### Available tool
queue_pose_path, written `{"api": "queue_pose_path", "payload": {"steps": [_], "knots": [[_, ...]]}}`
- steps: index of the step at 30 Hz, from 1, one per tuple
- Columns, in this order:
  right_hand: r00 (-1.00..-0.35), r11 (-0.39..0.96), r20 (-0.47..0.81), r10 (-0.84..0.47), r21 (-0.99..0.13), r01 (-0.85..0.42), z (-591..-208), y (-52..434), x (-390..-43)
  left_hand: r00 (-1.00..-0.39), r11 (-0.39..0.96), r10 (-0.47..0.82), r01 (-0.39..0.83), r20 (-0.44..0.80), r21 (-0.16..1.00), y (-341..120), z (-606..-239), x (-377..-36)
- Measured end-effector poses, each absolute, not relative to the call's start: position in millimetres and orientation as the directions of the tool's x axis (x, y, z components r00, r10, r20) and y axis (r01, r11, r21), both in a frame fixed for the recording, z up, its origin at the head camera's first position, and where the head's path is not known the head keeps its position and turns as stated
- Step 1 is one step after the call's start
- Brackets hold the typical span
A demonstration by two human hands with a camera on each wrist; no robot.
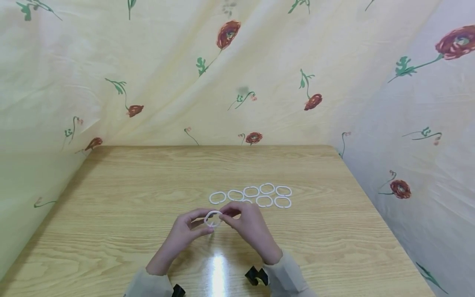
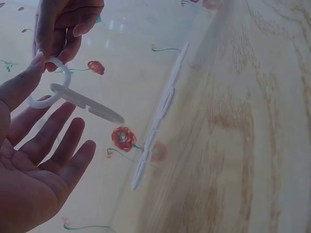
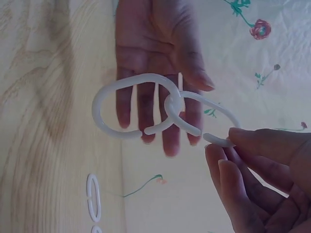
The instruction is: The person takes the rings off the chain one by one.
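Note:
Two white plastic C-shaped links hang joined together between the hands. In the right wrist view, my right hand (image 3: 272, 170) pinches the nearer link (image 3: 204, 100) between thumb and fingertips, close to its small gap. The second link (image 3: 97, 109) loops through it and also shows a narrow gap. Behind them is my left hand (image 3: 155, 53), palm facing up, its fingers extended and spread, with the thumb apart from the links. Seen from the left wrist, the second link (image 2: 87, 104) appears edge-on above the left fingers.
Several more white links (image 1: 217, 192) lie flat in two loose rows beyond the hands. A wooden table (image 1: 111, 214) extends around them. Flower-patterned cloth (image 1: 167, 82) hangs at the back and sides. Black mounts (image 1: 256, 275) sit by both sleeves.

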State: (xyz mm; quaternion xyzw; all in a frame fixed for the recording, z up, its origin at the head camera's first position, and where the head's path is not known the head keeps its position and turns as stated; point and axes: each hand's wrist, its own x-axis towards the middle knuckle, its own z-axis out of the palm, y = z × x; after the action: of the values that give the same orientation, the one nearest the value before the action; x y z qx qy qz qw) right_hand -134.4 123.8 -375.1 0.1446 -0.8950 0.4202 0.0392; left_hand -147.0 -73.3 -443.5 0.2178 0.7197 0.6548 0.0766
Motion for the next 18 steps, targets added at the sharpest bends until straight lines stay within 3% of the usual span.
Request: {"api": "queue_pose_path", "payload": {"steps": [18], "knots": [[-0.986,0.429,0.106,-0.132,-0.89,-0.153,-365.8,130.5,-135.2,-0.861,-0.041,0.489,0.137,0.139,0.99,-72.0,-443.3,-146.0]]}}
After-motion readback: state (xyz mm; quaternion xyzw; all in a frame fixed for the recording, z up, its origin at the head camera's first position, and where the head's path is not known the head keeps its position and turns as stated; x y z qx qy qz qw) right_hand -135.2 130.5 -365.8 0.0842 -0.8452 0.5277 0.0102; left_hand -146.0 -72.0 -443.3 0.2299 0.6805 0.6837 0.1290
